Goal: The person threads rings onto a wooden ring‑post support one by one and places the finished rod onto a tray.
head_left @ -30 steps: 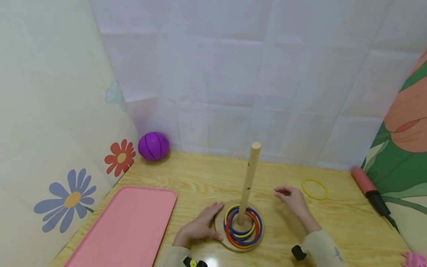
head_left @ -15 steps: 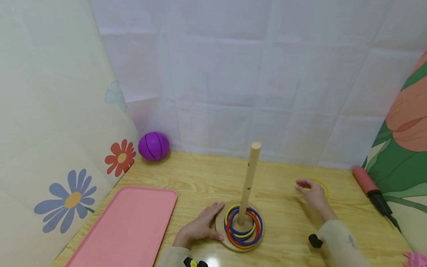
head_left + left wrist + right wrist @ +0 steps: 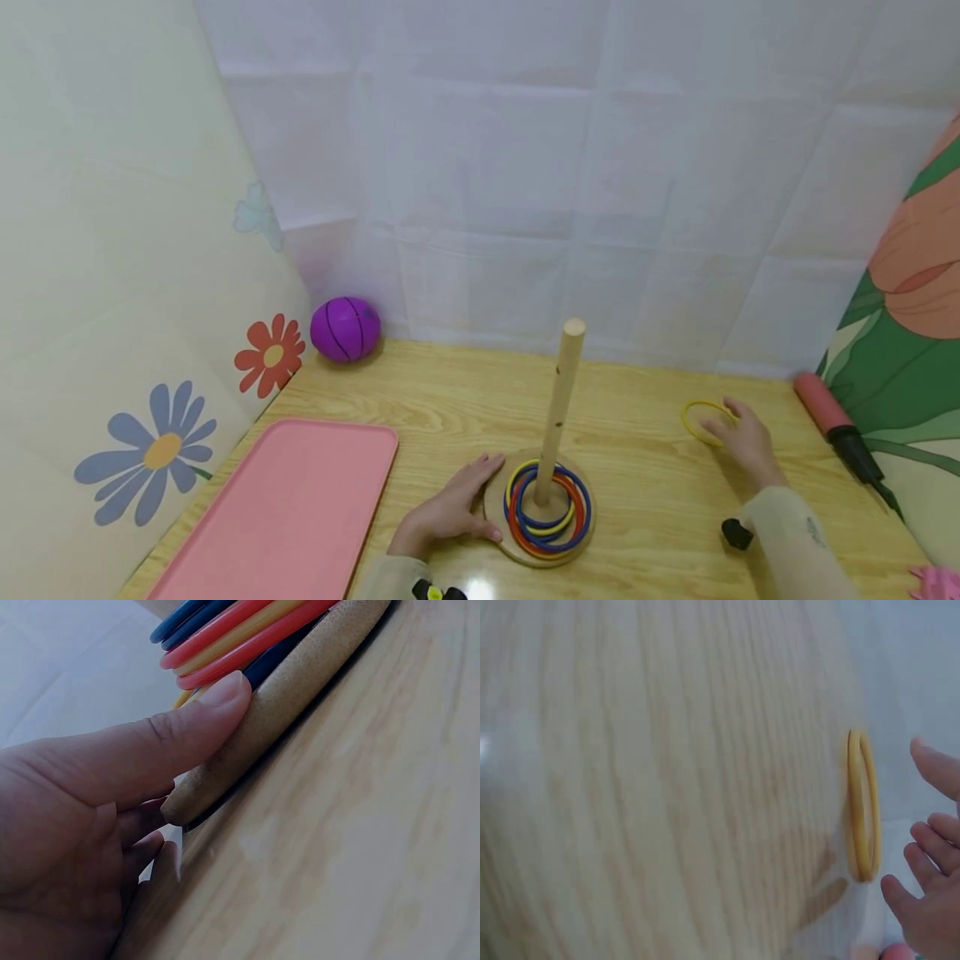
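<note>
My left hand holds the left edge of a round wooden ring-toss base, its thumb lying on the rim in the left wrist view. From the base rises a tall wooden peg. Several blue, red and yellow rings lie stacked around its foot. Over at the right, my right hand hovers at a single yellow ring on the table. Its fingers are spread apart, and the right wrist view shows a gap between them and that yellow ring.
A pink tray lies at the left of the wooden table. Behind it sits a purple ball against the white cloth. Along the right edge lies a pink and black hand pump, with a pink object at the near right corner.
My right hand has moved right, away from the peg, passing over the yellow ring to its right side, and its fingers have spread. The left hand stays on the base.
</note>
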{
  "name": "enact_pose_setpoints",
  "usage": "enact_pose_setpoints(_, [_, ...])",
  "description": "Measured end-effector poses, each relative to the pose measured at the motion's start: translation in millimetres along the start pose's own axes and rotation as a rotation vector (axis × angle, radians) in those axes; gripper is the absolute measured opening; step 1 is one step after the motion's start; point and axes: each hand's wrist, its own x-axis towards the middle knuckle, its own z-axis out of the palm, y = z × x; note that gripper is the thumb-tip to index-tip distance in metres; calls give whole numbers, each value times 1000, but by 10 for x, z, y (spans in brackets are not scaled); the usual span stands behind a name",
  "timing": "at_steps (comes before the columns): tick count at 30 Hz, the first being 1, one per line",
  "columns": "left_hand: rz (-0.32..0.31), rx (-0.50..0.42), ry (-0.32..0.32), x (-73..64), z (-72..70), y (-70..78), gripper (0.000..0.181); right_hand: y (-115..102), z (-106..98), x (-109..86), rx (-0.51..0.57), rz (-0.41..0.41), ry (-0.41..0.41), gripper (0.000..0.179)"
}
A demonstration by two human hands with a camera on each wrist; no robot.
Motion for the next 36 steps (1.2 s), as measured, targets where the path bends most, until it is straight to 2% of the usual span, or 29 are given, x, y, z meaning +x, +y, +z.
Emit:
enact_pose_setpoints(6, [1, -4, 1, -3, 3, 8, 103, 157, -56, 12, -80, -2, -45, 81])
enact_pose_setpoints(22, [4, 6, 3, -4, 4, 11, 103, 232, -47, -23, -137, -89, -51, 80])
enact_pose_setpoints(26, [6, 6, 2, -3, 4, 6, 104, 223, -47, -38, -128, -141, -80, 80])
enact_pose_setpoints(31, [7, 7, 3, 1, -2, 2, 103, 195, -31, -82, -51, -222, -149, 79])
enact_pose_setpoints(34, [9, 10, 1, -2, -7, 9, 103, 171, -18, -123, 19, -211, -228, 80])
enact_pose_setpoints(36, [14, 18, 0, 4, -6, 5, 103, 161, -9, -136, 6, -237, -246, 80])
